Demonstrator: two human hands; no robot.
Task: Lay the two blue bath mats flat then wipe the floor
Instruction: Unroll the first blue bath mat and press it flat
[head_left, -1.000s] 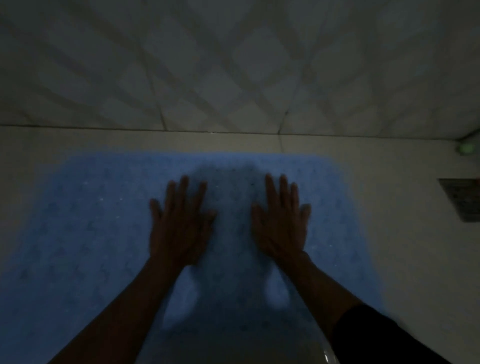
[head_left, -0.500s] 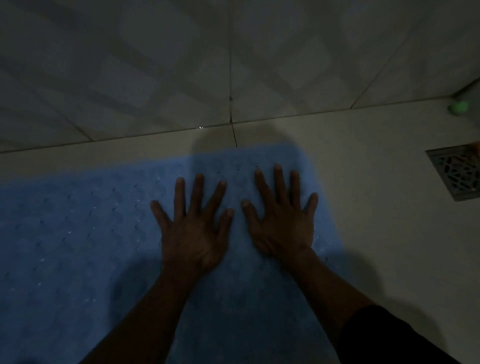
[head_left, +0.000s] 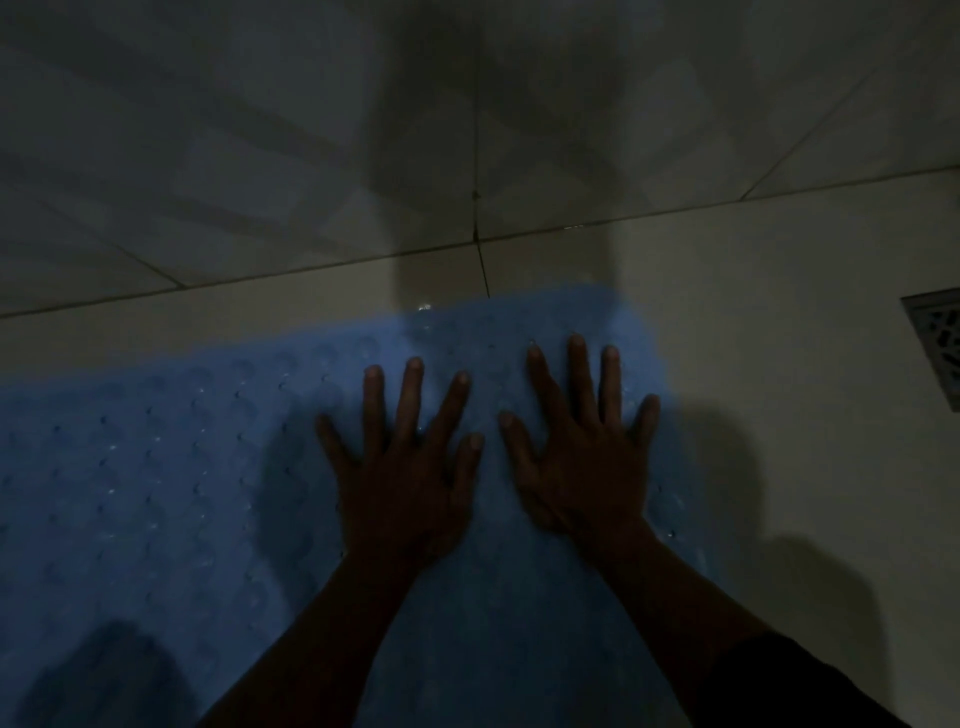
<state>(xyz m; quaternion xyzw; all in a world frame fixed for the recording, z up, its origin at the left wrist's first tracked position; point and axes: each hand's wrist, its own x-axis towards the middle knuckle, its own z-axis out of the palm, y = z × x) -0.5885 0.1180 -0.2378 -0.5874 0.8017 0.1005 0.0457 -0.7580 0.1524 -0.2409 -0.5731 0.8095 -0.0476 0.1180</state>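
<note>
Blue bath mat (head_left: 156, 493) under both palms, flat on the floor (head_left: 779, 338) near the wall.

Grip: none as such. Left hand (head_left: 410, 478) and right hand (head_left: 582, 457) both spread wide, fingers splayed, pressed down on the mat, holding nothing. Thumbs close together but apart. The right hand sits at the mat's right end, little finger near its edge; the left hand is just beside it, further in.

Change over the last second: the hands were nearer the mat's middle, with a good stretch of blue to their right. Now they are close to the right end, near the far right corner. The fingers have opened wider. The view has swung too, so part of the shift may be the head turning.

Reading: a smoothing pass working outward to the right end. The pebbled surface around the hands looks flat; no lifted corner visible, though light is poor.

Beyond: bare floor to the right, floor drain grate (head_left: 935, 348) well apart at the frame's right edge. Tiled wall (head_left: 260, 130) behind the far edge.

Second mat not in view. Wiping not yet begun, by my judgement.
</note>
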